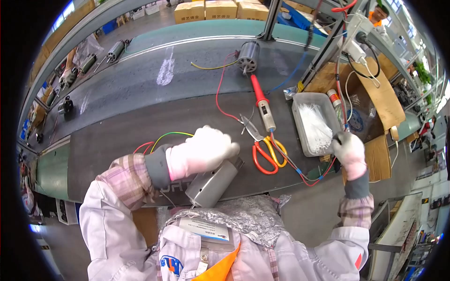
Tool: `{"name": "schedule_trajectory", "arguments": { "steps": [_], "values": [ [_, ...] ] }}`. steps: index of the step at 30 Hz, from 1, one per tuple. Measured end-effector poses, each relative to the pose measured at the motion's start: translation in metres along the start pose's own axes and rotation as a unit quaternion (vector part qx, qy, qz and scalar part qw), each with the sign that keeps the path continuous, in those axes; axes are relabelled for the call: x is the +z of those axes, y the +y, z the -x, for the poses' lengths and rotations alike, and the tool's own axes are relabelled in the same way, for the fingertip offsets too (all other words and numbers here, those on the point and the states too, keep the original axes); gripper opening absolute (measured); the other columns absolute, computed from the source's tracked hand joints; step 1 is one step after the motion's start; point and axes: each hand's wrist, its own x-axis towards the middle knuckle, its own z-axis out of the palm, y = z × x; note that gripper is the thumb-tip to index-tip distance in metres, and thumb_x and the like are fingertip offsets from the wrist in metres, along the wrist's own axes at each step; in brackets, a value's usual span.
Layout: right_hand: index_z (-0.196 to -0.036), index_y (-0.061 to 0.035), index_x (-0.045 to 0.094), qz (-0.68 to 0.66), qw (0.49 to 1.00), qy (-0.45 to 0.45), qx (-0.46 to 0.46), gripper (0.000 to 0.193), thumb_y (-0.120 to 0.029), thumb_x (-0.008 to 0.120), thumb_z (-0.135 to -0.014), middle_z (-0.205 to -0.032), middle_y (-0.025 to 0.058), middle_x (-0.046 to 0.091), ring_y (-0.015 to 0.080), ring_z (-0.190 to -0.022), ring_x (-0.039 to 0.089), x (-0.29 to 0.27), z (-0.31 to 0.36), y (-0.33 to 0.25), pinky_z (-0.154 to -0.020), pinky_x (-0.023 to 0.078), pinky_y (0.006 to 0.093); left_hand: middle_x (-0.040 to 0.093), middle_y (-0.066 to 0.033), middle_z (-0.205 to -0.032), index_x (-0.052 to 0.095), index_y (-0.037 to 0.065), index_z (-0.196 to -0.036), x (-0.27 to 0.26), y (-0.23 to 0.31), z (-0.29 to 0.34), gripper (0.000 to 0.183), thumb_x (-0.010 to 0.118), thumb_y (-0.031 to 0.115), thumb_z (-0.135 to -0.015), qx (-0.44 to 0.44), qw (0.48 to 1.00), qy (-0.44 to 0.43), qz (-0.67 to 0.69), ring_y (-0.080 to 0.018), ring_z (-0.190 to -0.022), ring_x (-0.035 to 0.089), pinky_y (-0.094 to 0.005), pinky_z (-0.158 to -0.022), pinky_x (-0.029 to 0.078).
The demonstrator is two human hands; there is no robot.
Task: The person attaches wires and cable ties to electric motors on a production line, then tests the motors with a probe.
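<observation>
My left hand point(201, 152), in a white glove, is closed just above a grey metal motor point(213, 183) that lies tilted near the bench's front edge. What its fingers hold, if anything, is hidden. Red and yellow-green wires point(164, 136) run beside that wrist. On the right, my gloved right hand point(350, 151) is closed beside a clear plastic box point(302, 133) of white cable ties point(315, 129); I cannot make out what the fingers pinch. Between the hands lie scissors point(267, 152) with one red and one yellow handle, and a red-and-grey pen-shaped tool point(262, 105).
Another motor point(248, 57) with red and yellow-green wires stands on the grey belt point(140, 79) behind. More motors point(112, 51) are at the far left. An open cardboard box point(375, 93) is at the right, beside hanging cables point(338, 79) and a metal frame post point(323, 54).
</observation>
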Motion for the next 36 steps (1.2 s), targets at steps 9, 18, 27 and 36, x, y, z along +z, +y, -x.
{"name": "schedule_trajectory", "arguments": {
  "steps": [9, 18, 27, 36],
  "values": [
    [-0.091, -0.0054, 0.071, -0.374, 0.896, -0.022, -0.238, 0.016, -0.015, 0.068, -0.078, -0.082, 0.0124, 0.067, 0.029, -0.078, 0.065, 0.017, 0.069, -0.144, -0.075, 0.049, 0.0412, 0.065, -0.0158, -0.074, 0.067, 0.0, -0.09, -0.009, -0.025, -0.012, 0.03, 0.068, 0.029, -0.083, -0.179, 0.929, -0.09, 0.312, -0.0194, -0.07, 0.065, -0.0367, -0.067, 0.05],
    [-0.063, -0.0113, 0.058, -0.312, 0.918, 0.143, -0.201, 0.021, -0.021, 0.075, -0.07, -0.067, 0.007, 0.056, 0.0277, -0.066, 0.057, 0.067, 0.058, -0.228, -0.062, 0.041, 0.0439, 0.067, -0.0223, -0.085, 0.067, 0.001, -0.088, 0.001, -0.012, -0.009, 0.033, 0.051, 0.029, -0.091, -0.176, 0.959, -0.022, 0.223, -0.0396, -0.086, 0.065, -0.0468, -0.081, 0.051],
    [-0.063, -0.0099, 0.055, -0.298, 0.917, 0.126, -0.232, 0.022, -0.018, 0.074, -0.07, -0.068, 0.0063, 0.053, 0.0283, -0.069, 0.054, 0.061, 0.054, -0.234, -0.065, 0.04, 0.0431, 0.067, -0.0242, -0.087, 0.061, 0.0, -0.106, -0.001, -0.007, 0.0, 0.032, 0.051, 0.026, -0.091, -0.211, 0.962, -0.005, 0.176, -0.0414, -0.086, 0.065, -0.0476, -0.08, 0.052],
    [-0.066, -0.0111, 0.058, -0.277, 0.926, 0.087, -0.24, 0.017, -0.022, 0.071, -0.071, -0.07, 0.0059, 0.056, 0.0268, -0.071, 0.058, 0.058, 0.052, -0.237, -0.064, 0.044, 0.0425, 0.067, -0.0246, -0.1, 0.064, -0.003, -0.108, 0.001, -0.025, -0.009, 0.036, 0.05, 0.025, -0.091, -0.19, 0.957, -0.11, 0.191, -0.0398, -0.097, 0.064, -0.0447, -0.086, 0.051]
  ]
}}
